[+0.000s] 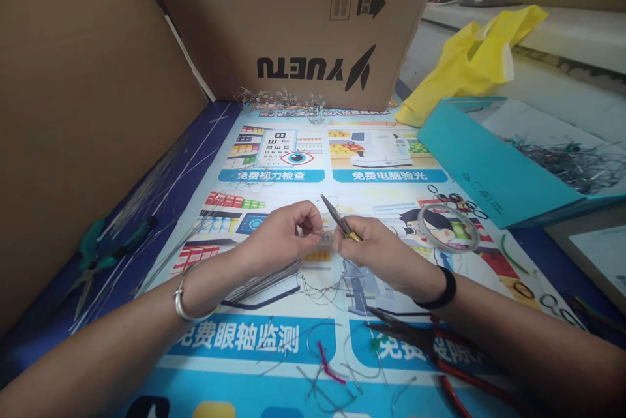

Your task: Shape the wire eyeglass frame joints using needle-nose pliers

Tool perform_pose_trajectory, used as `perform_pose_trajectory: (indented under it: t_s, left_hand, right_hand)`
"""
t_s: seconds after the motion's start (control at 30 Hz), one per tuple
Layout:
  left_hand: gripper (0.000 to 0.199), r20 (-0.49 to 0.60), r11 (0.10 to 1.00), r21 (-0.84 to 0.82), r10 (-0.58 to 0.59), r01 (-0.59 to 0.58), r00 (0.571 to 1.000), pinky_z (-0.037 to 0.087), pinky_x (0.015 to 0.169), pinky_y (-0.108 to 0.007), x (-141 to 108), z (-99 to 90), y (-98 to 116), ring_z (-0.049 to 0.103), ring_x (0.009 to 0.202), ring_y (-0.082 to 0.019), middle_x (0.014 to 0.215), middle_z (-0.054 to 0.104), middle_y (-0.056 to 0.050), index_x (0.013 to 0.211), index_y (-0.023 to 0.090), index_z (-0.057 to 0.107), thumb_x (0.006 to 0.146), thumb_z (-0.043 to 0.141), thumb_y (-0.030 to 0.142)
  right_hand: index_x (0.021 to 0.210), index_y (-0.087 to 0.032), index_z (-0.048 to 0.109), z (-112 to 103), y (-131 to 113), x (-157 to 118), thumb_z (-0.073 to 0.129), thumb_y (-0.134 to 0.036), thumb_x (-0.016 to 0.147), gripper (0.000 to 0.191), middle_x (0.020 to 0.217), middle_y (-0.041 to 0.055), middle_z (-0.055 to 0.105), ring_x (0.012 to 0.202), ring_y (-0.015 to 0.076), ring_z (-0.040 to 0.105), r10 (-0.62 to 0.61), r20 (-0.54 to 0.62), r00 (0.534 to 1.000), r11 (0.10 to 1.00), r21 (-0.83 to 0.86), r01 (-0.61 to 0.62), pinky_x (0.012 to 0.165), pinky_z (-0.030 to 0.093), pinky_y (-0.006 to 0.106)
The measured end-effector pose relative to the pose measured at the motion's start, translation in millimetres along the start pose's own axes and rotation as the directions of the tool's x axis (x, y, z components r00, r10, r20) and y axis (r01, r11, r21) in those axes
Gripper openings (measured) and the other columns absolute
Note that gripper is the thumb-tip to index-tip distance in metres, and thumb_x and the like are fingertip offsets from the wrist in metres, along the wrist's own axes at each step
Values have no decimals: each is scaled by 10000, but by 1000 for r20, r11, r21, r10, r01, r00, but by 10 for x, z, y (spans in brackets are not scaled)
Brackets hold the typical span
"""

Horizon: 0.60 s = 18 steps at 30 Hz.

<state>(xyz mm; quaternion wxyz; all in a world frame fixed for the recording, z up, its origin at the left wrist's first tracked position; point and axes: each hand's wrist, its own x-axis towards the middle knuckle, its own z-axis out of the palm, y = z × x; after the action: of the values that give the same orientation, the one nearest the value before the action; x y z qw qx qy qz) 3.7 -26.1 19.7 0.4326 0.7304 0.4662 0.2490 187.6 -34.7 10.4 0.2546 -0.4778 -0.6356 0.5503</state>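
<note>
A: With your left hand (288, 230), you're pinching a small piece of thin silvery wirework (325, 238) between thumb and forefinger. Its exact shape is looking too small and blurred to tell.

B: And your right hand?

A: Your right hand (369, 245) is facing the left one, just beside it. You're gripping a dark, pointed metal hand tool with gold-toned handles (335, 214) in curled fingers, its tip pointing up and away from you. I cannot tell whether those fingers are touching the wirework as well.

B: So where is the wirework sitting?

A: It's hanging between your two hands, above the printed blue-and-white mat (313, 193).

B: What is lying nearer to you?

A: Loose bent wires are lying below your hands, with a short pinkish-red strip (328, 362) among them. Red-handled dark metal pliers (415, 334) are lying partly under your right forearm.

B: And further out?

A: Teal-handled pliers (92, 248) are resting on your left, near long straight thin wires (147, 190). On your right, a clear round shallow dish (421, 225) is lying near some small black rings (454, 198). Beyond them, an open turquoise cardboard box (489, 164) is holding a heap of tangled wire pieces (567, 160).
</note>
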Motion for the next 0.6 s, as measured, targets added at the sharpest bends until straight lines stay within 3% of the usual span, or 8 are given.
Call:
perform_pose_trajectory:
  t_s: [0.6]
  left_hand:
    - [82, -33, 995, -105, 0, -4, 999, 389, 600, -195, 8, 28, 28, 468, 609, -69, 649, 538, 41, 664, 150, 526, 653, 515, 69]
  right_hand:
    - [671, -179, 501, -5, 73, 22, 507, -222, 703, 54, 528, -73, 413, 474, 59, 360, -20, -7, 1000, 998, 51, 21, 486, 283, 217]
